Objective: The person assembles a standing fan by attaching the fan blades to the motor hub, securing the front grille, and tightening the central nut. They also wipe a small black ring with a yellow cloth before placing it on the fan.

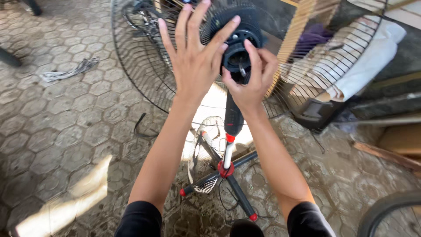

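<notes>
A standing fan's black motor head (240, 33) sits on top of a black and white pole (231, 127), which rises from a cross base with red tips (221, 175). My left hand (193, 57) is spread flat, fingers apart, against the left side of the motor head. My right hand (252, 79) pinches the front of the motor around its shaft, thumb and fingers closed on it. The rear wire guard (140, 61) stands behind the motor. Part of the motor is hidden by my hands.
Hexagonal paving stones (66, 131) cover the ground. A loose fan blade (202, 153) lies by the base. A grey rag (70, 70) lies at the left. Wooden slats, cloth and a dark box (315, 114) crowd the right. A tyre edge (386, 210) shows bottom right.
</notes>
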